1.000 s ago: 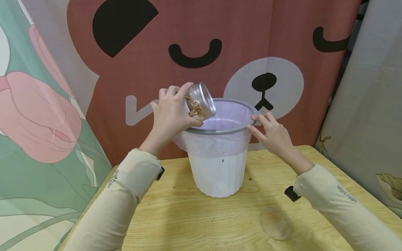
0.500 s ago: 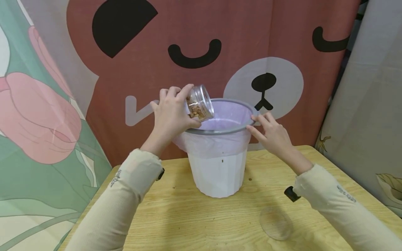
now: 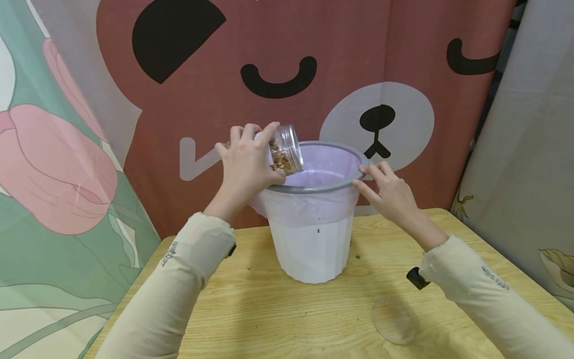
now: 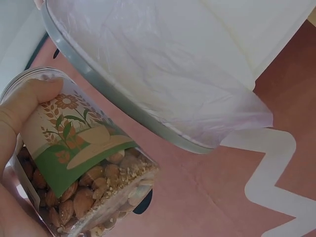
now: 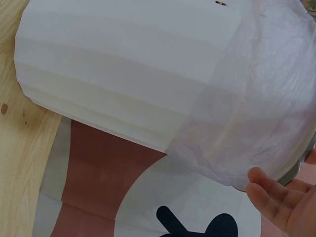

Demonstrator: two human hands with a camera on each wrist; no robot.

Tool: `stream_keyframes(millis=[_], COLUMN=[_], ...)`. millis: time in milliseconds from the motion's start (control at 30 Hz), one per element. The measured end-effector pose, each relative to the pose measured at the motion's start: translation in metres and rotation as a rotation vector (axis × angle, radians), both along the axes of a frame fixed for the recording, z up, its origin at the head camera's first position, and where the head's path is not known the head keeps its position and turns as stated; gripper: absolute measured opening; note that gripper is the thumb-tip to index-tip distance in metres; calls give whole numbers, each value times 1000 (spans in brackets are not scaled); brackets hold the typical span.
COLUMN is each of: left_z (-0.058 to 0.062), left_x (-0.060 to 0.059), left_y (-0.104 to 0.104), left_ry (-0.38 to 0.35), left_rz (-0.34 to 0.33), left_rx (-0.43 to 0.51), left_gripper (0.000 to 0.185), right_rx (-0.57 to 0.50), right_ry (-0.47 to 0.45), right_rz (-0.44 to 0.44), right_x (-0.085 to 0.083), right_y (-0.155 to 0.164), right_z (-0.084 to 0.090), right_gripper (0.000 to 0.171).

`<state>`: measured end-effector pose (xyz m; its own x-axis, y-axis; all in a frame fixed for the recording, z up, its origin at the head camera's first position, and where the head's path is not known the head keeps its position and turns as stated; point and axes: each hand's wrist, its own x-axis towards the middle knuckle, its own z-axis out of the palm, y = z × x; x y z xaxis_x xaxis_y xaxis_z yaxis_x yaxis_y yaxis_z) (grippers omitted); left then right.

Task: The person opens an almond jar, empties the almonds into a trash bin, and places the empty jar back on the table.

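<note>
My left hand (image 3: 246, 162) grips a clear jar (image 3: 290, 144) above the left rim of a white trash can (image 3: 309, 254). The jar lies on its side, its uncovered mouth facing right over the can. In the left wrist view, almonds (image 4: 81, 197) and small crumbs show behind a flower-printed label (image 4: 79, 133). A thin purplish bag (image 3: 314, 208) lines the can and folds over its outside under a grey rim ring (image 3: 309, 189). My right hand (image 3: 390, 194) pinches the ring on the right side. The bottom of the can is hidden.
A clear round lid (image 3: 394, 319) lies on the wooden table (image 3: 278, 319), front right of the can. Small crumbs dot the tabletop. Behind stands a curtain (image 3: 350, 40) printed with a bear face.
The jar has tipped back from a downward slant to nearly level and shifted slightly left, its almonds settling away from the mouth. My right hand stays on the rim.
</note>
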<state>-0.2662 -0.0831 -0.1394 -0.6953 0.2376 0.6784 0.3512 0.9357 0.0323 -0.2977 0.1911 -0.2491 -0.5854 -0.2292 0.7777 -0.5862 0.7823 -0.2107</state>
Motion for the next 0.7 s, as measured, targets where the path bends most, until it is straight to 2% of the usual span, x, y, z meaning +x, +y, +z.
stream_keyframes(millis=[700], left_z=[2], left_x=[-2], left_y=[3], left_ry=[-50], left_rz=[30], left_rx=[-79], left_gripper=[88], right_rx=[-1], right_ry=[-1], right_rz=[-1], right_x=[0], right_y=[0], right_z=[-1], right_gripper=[43])
